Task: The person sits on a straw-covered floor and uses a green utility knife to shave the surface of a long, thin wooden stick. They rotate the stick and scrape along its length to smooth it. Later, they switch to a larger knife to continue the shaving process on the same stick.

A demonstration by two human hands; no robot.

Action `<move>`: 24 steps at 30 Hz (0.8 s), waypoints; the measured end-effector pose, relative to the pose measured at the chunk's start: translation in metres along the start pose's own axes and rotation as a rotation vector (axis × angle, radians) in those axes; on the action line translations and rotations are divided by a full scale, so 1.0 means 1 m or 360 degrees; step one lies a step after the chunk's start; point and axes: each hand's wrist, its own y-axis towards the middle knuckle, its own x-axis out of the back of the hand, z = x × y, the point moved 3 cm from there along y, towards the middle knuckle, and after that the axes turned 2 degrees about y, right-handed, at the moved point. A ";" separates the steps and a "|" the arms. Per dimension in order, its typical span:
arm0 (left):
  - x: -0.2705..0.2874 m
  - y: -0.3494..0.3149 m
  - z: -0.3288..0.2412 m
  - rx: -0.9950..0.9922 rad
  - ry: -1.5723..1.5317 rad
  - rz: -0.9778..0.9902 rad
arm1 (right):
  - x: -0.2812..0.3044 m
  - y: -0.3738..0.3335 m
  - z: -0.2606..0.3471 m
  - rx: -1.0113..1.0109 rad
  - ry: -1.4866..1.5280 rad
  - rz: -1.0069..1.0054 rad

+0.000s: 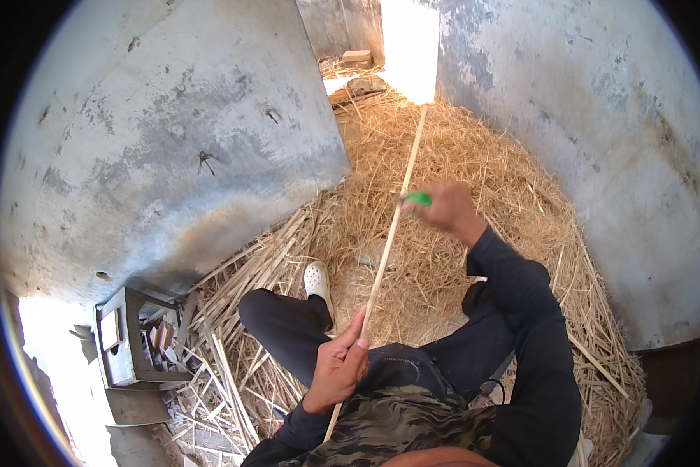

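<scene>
A long, thin, pale strip of wood or bamboo [385, 253] slants up and away from my lap, its far end over the straw. My left hand [339, 364] is closed round its lower part, thumb along the top. The near end passes under that hand beside my left forearm. Farther up, my right hand [449, 208] grips a small green-handled tool [420, 198], slightly smeared by motion. The tool's head meets the strip or lies right beside it; its blade or tip is too small to make out.
Straw-like shavings [474, 148] cover the floor between two worn grey walls [171, 117]. Long split strips [233, 373] lie heaped at my left, near a wooden box frame [128, 373] with odds and ends in it. A white clog [317, 282] is on my left foot. Bright light enters through the far opening.
</scene>
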 end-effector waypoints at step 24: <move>0.009 0.019 0.001 0.0038 0.0007 -0.0260 | 0.010 0.000 -0.080 -0.0681 0.0018 0.0378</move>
